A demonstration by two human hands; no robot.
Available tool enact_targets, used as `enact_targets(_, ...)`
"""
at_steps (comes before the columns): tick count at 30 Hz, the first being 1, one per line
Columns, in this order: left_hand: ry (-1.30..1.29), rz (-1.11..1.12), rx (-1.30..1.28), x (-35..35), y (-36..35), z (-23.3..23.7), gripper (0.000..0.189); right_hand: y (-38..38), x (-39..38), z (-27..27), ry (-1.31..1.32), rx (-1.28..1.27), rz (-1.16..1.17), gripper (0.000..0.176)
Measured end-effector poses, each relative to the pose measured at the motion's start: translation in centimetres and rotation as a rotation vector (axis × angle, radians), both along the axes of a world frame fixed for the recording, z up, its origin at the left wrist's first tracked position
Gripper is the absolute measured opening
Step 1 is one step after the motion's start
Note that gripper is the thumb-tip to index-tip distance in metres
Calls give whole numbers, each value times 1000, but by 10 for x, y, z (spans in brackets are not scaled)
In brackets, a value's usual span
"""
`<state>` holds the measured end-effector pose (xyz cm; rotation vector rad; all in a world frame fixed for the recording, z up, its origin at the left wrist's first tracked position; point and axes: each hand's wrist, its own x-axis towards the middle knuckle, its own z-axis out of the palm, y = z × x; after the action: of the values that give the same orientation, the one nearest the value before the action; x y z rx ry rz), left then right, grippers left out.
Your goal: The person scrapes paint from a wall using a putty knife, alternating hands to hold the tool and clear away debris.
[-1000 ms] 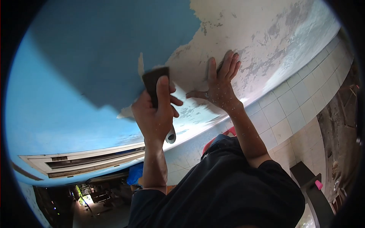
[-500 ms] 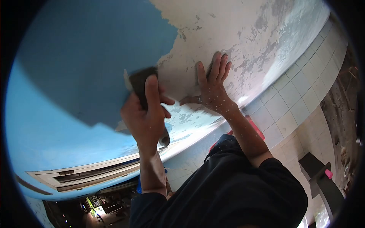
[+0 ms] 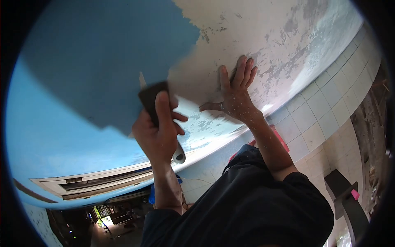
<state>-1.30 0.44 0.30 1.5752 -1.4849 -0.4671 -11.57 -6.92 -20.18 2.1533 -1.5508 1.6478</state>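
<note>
My left hand is closed round a scraper with a dark, wide blade and a grey handle end that shows below the palm. The blade lies at the wall, near the border between the blue paint and the bare, whitish patch. Spread fingers of my right hand press flat on the bare patch, and nothing is held in them. Small pale flecks dot both forearms.
Pale floor tiles run along the wall's foot at the right. A red object lies by my right forearm. A dark bench-like object with a pink item stands lower right. A framed opening is lower left.
The view has shifted slightly, so wall and right hand appear further right. The scraper has moved a little down the wall in my left hand. My right hand stays flat on the wall.
</note>
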Motion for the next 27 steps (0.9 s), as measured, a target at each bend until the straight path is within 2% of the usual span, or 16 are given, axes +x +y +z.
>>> enact_targets(2,-11,44,26,9,3,-1,38,-1,0,1,-8,-10,-3,148)
enact_targets(6,34,-28,-17,-8,-11,7,38,1,1,0,8,32,-1,149)
enact_targets(10,16,-1,74,1,-1,7,37,1,0,1,17,0,4,149)
enact_targets(12,16,19,18,-3,-6,6,37,0,0,0,18,7,-6,149)
enact_targets(15,27,-34,14,-13,-14,11,37,1,3,-4,-94,10,17,128)
enact_targets(24,33,-4,4,-1,-4,1,38,-1,2,-5,-76,4,14,126)
enact_targets(27,22,-42,40,-6,-11,10,39,0,-1,-1,32,14,5,148)
